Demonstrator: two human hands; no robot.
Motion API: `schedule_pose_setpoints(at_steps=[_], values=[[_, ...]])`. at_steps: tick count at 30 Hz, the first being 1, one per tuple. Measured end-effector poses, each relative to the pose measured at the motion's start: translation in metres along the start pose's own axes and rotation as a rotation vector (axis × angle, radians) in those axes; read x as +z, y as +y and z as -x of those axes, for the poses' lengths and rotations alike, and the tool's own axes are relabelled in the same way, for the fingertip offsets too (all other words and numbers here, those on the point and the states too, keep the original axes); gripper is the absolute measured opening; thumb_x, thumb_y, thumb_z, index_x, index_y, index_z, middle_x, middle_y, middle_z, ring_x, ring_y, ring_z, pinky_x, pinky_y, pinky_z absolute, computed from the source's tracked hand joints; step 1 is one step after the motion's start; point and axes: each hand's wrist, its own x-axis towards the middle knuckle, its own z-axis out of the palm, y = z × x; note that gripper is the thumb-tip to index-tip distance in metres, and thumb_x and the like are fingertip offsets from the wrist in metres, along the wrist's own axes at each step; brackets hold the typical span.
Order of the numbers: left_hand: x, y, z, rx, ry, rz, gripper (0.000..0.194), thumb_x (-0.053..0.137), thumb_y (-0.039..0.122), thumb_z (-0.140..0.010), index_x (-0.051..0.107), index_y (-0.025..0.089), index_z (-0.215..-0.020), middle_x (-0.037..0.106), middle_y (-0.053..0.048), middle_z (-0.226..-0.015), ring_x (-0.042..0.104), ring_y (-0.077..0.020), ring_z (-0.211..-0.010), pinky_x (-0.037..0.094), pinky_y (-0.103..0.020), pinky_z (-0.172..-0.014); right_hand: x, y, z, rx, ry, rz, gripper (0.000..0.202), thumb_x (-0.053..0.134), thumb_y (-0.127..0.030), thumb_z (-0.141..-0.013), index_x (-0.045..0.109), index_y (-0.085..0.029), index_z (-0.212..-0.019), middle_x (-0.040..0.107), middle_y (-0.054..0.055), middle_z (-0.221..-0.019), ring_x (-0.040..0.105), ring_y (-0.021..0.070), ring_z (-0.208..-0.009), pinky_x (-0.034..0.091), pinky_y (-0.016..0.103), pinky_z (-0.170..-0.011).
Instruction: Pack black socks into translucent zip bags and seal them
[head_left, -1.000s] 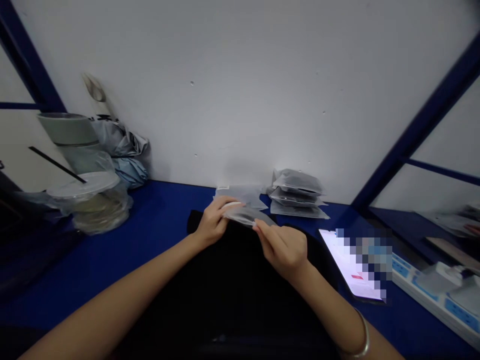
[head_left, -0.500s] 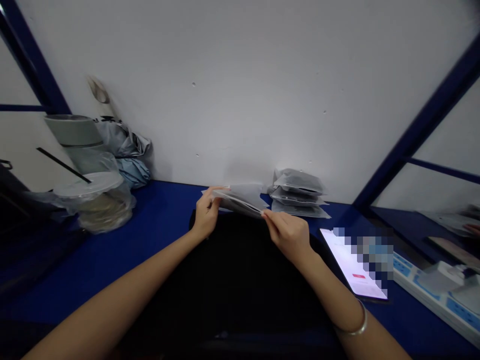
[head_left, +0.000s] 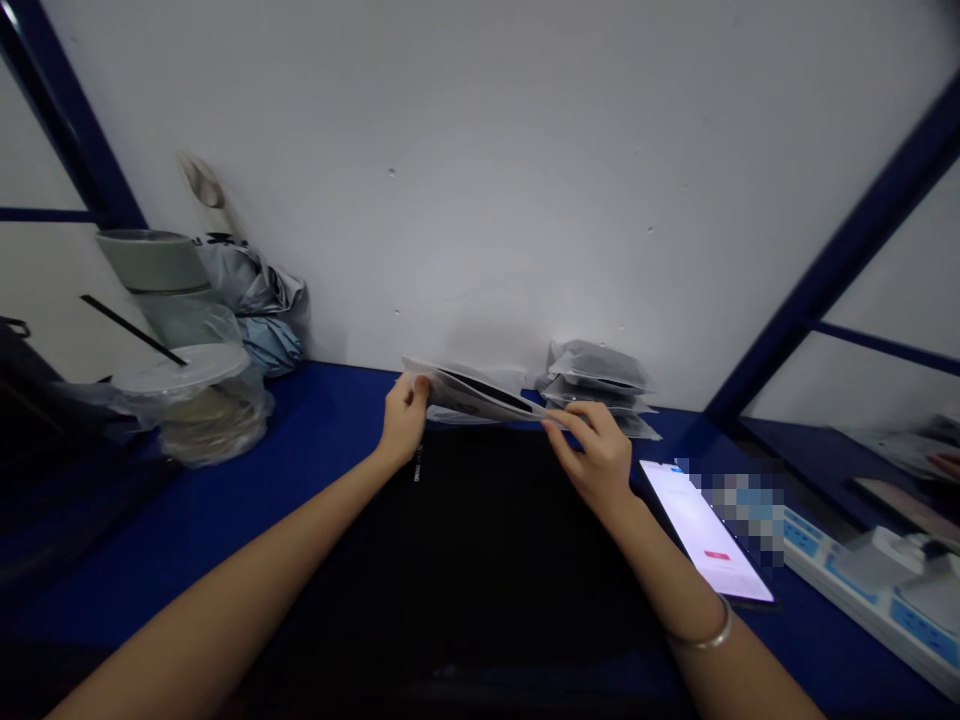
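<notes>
A translucent white plastic bag (head_left: 480, 392) with something dark inside is held up between my two hands above the blue tabletop. My left hand (head_left: 405, 415) pinches its left end, thumb on the near face. At the right end, the thumb and fingers of my right hand (head_left: 592, 445) grip the bag's corner. Behind the held bag, more pale plastic shows low against the wall. A stack of similar bags (head_left: 600, 375) lies just beyond my right hand. Below my hands a black surface (head_left: 487, 560) with small white lettering fills the near middle.
On the left of the blue table (head_left: 300, 430) stand a lidded cup (head_left: 214, 400) with a black straw in plastic, a pale green tumbler (head_left: 154, 260) and folded umbrellas (head_left: 266, 340). A lit phone (head_left: 705, 530) and a power strip (head_left: 855, 590) lie at the right.
The held bag has tilted, showing more of its near face and a dark gap along the top edge. My right hand has shifted slightly right, its fingers more spread along the corner.
</notes>
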Motion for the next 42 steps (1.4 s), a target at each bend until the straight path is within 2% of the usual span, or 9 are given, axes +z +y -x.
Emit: schedule_pose_setpoints(at_steps=[8,13,19,21,25,28,30,32,42], values=[[0.005,0.026,0.017,0.303,-0.377,0.066,0.051,0.031,0.056,-0.083,0.062,0.017,-0.097,0.055,-0.009,-0.102,0.051,-0.0201,-0.098,0.038,-0.033,-0.087,0.001,-0.014,-0.001,-0.047,-0.046,-0.271,0.008,0.058,-0.018,-0.075,0.063,-0.017,-0.081,0.060,0.011,-0.101,0.056,0.0194,-0.090,0.049,0.034,-0.075],[0.006,0.030,0.021,0.221,-0.430,0.218,0.067,0.022,0.066,-0.078,0.062,0.018,-0.101,0.055,-0.010,-0.105,0.050,-0.0226,-0.102,0.040,-0.036,-0.086,0.007,-0.009,0.002,0.073,-0.071,-0.231,0.037,0.064,-0.034,-0.070,0.054,-0.016,-0.101,0.058,0.012,-0.099,0.056,0.0228,-0.095,0.048,0.040,-0.082],[0.012,0.044,0.023,-0.241,-0.369,0.573,0.046,0.033,0.049,-0.083,0.065,0.015,-0.079,0.062,-0.008,-0.091,0.058,-0.0198,-0.087,0.045,-0.034,-0.078,0.008,-0.015,0.007,-0.041,-0.303,-0.111,0.044,0.053,-0.009,-0.063,0.053,-0.011,-0.107,0.047,0.019,-0.119,0.045,0.0297,-0.110,0.044,0.045,-0.084],[0.015,0.046,0.022,-0.306,-0.314,0.634,0.033,0.051,0.041,-0.076,0.059,0.018,-0.098,0.060,-0.007,-0.101,0.058,-0.0196,-0.092,0.046,-0.033,-0.078,0.008,-0.017,0.008,-0.065,-0.234,-0.086,0.042,0.049,-0.006,-0.059,0.057,-0.012,-0.100,0.050,0.018,-0.116,0.047,0.0292,-0.106,0.044,0.045,-0.081],[0.020,0.045,0.025,-0.530,-0.114,0.475,0.065,0.068,0.035,-0.063,0.040,0.024,-0.121,0.048,-0.009,-0.120,0.056,-0.0183,-0.094,0.047,-0.026,-0.069,0.006,-0.016,0.009,-0.081,-0.018,-0.037,0.048,0.043,-0.001,-0.058,0.059,-0.019,-0.099,0.054,0.012,-0.106,0.051,0.0247,-0.098,0.045,0.041,-0.077],[0.023,0.040,0.029,-0.783,-0.307,0.388,0.047,0.063,0.048,-0.065,0.057,0.013,-0.095,0.061,-0.010,-0.087,0.058,-0.0147,-0.067,0.044,-0.024,-0.054,0.005,-0.014,0.009,-0.102,0.035,-0.014,0.051,0.042,0.000,-0.060,0.057,-0.020,-0.105,0.054,0.011,-0.105,0.051,0.0241,-0.098,0.045,0.040,-0.075],[0.024,0.035,0.029,-0.801,-0.384,0.401,0.040,0.063,0.050,-0.062,0.059,0.012,-0.072,0.058,-0.004,-0.062,0.051,-0.0109,-0.051,0.040,-0.023,-0.047,0.004,-0.015,0.008,-0.166,0.023,-0.034,0.049,0.040,0.000,-0.062,0.058,-0.020,-0.103,0.054,0.011,-0.104,0.050,0.0238,-0.101,0.045,0.041,-0.077],[0.022,0.026,0.023,-0.748,-0.290,0.379,0.035,0.066,0.046,-0.057,0.055,0.013,-0.061,0.051,0.001,-0.050,0.045,-0.0086,-0.043,0.035,-0.021,-0.042,0.004,-0.020,0.008,-0.268,-0.006,-0.084,0.042,0.039,-0.002,-0.066,0.060,-0.020,-0.098,0.055,0.010,-0.104,0.049,0.0224,-0.104,0.044,0.041,-0.080],[0.009,-0.024,-0.017,-0.456,0.022,0.167,0.031,0.060,0.040,-0.061,0.063,0.013,-0.076,0.063,-0.001,-0.067,0.054,-0.0134,-0.060,0.038,-0.021,-0.053,0.000,-0.046,0.004,-0.413,0.042,-0.246,0.019,0.056,-0.013,-0.075,0.063,-0.026,-0.088,0.063,0.004,-0.095,0.055,0.0151,-0.098,0.046,0.029,-0.077]])
